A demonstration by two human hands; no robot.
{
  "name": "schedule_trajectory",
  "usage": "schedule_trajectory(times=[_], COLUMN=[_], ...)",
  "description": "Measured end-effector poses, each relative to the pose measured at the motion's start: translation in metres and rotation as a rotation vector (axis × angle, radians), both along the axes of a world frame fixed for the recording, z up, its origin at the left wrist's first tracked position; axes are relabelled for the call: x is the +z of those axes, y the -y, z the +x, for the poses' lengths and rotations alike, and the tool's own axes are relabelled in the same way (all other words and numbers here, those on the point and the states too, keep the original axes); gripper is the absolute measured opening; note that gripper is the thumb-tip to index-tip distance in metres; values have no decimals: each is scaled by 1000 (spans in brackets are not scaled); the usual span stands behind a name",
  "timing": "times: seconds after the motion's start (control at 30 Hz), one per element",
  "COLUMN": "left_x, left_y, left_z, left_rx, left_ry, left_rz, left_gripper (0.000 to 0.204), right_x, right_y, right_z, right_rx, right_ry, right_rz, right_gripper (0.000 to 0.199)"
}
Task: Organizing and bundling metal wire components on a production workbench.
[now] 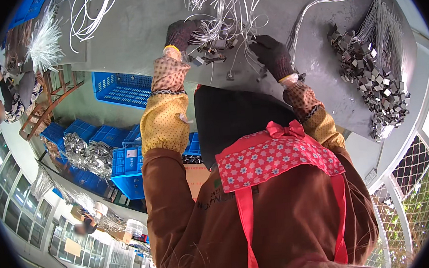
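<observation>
My left hand [182, 34], in a dark knitted glove, curls round a bunch of thin silvery wires [212, 32] with small square metal pieces [213, 49] at their ends. To its right, my right hand [271, 55], gloved the same way, has its fingers drawn together at the edge of these strands, on a few thin wires. Exactly where the fingertips meet is hidden. Between and below the hands, a loose metal piece [230, 76] lies on the grey table [312, 42].
A large heap of wired metal pieces [370, 78] lies at the right, a smaller wire bundle [305, 15] nearer. Coiled wires [89, 18] and a white bunch [45, 46] lie far left. Blue crates [122, 88] stand below the table's left. Another person [20, 98] is at far left.
</observation>
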State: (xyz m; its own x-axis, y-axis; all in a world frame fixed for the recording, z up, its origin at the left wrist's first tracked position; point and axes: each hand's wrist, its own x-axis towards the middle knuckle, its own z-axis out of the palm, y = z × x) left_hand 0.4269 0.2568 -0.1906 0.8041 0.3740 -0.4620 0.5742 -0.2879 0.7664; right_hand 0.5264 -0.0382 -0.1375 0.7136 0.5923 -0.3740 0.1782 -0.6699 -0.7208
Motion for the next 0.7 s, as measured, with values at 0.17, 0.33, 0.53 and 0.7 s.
schedule_trajectory(times=[0.17,0.33,0.53,0.7], left_x=[36,27,59,53], left_y=[30,23,34,47], left_z=[1,-10,0,0], left_rx=[280,391,447,453], left_ry=[-66,-10,-33,60], left_rz=[-384,-694,-849,-811], left_gripper=[38,51,51,57], right_x=[-15,12,48,29], right_y=[8,7,-53,-93], right_z=[-9,-29,-23,-3], right_rx=[-39,-71,111,337], right_ry=[-33,285,444,420], right_rz=[-94,-49,-16,-361], right_gripper=[46,47,46,45])
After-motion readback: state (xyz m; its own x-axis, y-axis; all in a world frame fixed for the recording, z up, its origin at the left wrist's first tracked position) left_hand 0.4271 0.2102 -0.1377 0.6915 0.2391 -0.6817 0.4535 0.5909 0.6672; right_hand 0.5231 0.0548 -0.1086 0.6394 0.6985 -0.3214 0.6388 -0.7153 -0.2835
